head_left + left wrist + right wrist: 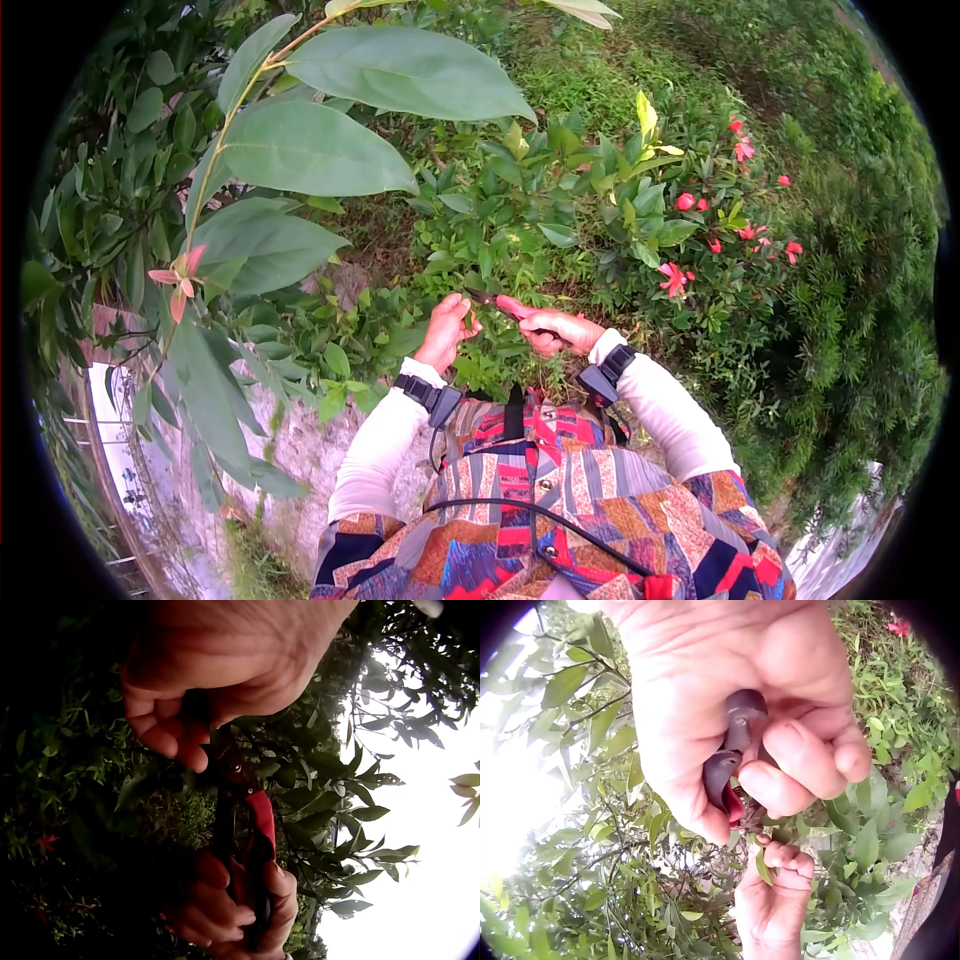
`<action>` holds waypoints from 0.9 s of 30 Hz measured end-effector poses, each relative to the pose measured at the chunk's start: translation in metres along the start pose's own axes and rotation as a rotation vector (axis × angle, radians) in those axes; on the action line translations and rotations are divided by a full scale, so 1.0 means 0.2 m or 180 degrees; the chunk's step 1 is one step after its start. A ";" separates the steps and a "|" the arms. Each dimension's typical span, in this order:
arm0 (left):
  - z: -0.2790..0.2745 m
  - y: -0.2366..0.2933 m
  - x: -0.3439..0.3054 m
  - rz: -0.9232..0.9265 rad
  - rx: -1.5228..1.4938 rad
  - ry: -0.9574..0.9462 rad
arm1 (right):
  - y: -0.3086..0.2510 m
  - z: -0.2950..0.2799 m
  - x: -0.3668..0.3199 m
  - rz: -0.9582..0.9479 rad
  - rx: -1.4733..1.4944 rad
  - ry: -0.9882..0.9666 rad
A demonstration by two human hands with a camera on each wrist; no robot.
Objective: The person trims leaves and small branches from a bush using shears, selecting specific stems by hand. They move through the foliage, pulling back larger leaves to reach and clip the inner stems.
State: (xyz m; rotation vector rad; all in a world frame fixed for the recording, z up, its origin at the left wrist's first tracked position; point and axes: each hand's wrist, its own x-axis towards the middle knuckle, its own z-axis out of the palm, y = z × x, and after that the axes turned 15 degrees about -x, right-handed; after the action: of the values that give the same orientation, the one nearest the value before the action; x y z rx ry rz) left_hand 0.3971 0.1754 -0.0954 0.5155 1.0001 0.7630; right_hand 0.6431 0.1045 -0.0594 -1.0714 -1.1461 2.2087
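My right hand (pixel 565 332) grips pruning shears (pixel 513 306) with red-and-black handles. Their blades point left, toward my left hand (pixel 447 332). In the right wrist view, the curled fingers of the left hand (pixel 776 904) pinch a small green leaf (pixel 763 866) close to the shears' head. The left wrist view is dim; there the shears' pivot (pixel 237 768) shows just below the left fingertips, and the blade tips are hidden by that hand. Leafy shrub stems (pixel 480 235) stand right in front of both hands.
A branch with large leaves (pixel 315 150) hangs close at upper left. Red flowers (pixel 675 280) bloom on a bush at right. Dense feathery foliage (pixel 840 290) lines the far right. Pale ground (pixel 290 480) and a curved railing (pixel 105 480) lie at lower left.
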 end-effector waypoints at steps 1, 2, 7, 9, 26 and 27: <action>-0.01 -0.01 0.00 -0.0004 0.0006 -0.0006 | 0.02 -0.01 0.00 -0.0004 0.0005 0.0007; -0.02 -0.01 0.00 -0.0018 0.0046 -0.0027 | 0.02 -0.03 0.01 -0.0044 -0.0071 -0.0118; -0.04 -0.03 -0.03 -0.0107 0.0304 -0.0044 | 0.01 0.01 -0.02 -0.0124 -0.0387 -0.0294; -0.05 -0.07 -0.04 -0.0140 0.0643 -0.0162 | 0.06 0.02 -0.01 0.0017 0.0139 -0.0065; 0.12 0.01 0.02 0.1271 0.1061 0.0572 | -0.10 0.07 -0.18 -0.0458 -0.0092 0.0695; 0.12 -0.01 0.05 0.1358 0.1083 0.0517 | -0.10 0.06 -0.16 -0.0443 -0.0184 0.0676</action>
State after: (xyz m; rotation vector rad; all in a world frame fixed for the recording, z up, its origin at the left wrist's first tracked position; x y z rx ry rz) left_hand 0.4224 0.1821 -0.0911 0.9952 1.1967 1.0307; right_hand 0.6540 0.0886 -0.0250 -1.1803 -1.1590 1.9156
